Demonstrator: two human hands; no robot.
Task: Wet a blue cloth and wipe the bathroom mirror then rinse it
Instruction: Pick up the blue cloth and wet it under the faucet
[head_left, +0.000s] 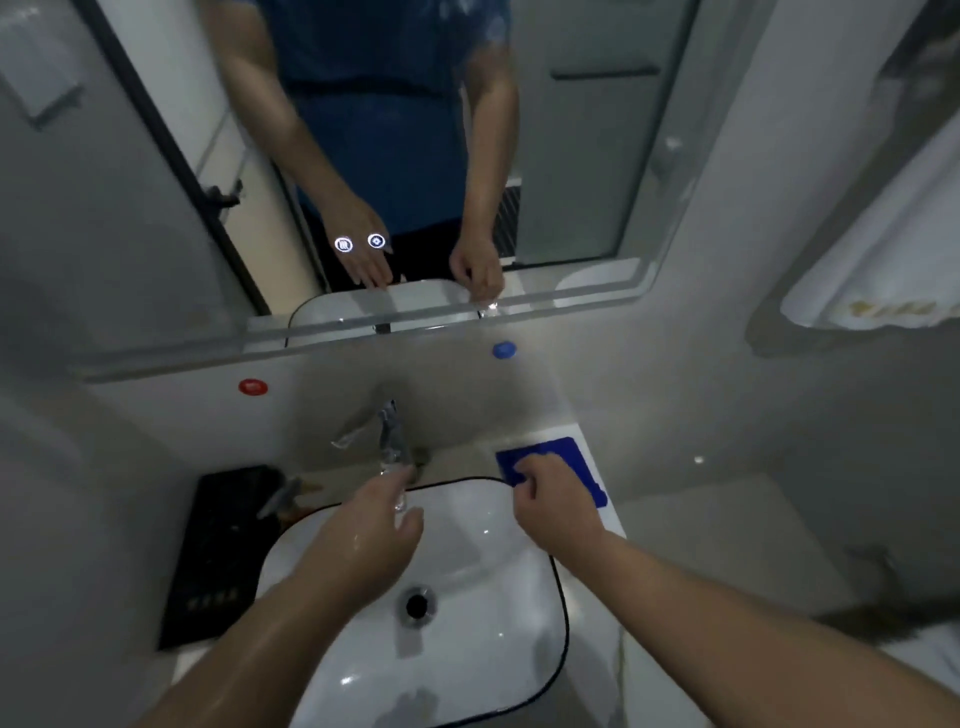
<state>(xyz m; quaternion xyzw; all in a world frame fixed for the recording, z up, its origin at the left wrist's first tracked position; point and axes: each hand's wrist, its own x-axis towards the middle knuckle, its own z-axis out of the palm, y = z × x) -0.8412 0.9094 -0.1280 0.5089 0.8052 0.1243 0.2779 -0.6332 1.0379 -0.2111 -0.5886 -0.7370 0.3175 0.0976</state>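
Head view, right hand (545, 486) grip pinching blue cloth (566, 460) beside sink (519, 597), left hand (371, 530) open under faucet (392, 434).

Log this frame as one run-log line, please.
phase: cloth pickup | left hand: open beneath faucet | right hand: fingers on blue cloth lying right of sink | mirror: unwiped

Bathroom extras beside the basin
1 flat black rectangular mat (218, 551) lies left; 1 folded white towel (878, 270) hangs upper right.

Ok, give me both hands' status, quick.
Left hand: open, empty, under the faucet.
Right hand: fingers closed on the blue cloth lying on the counter.
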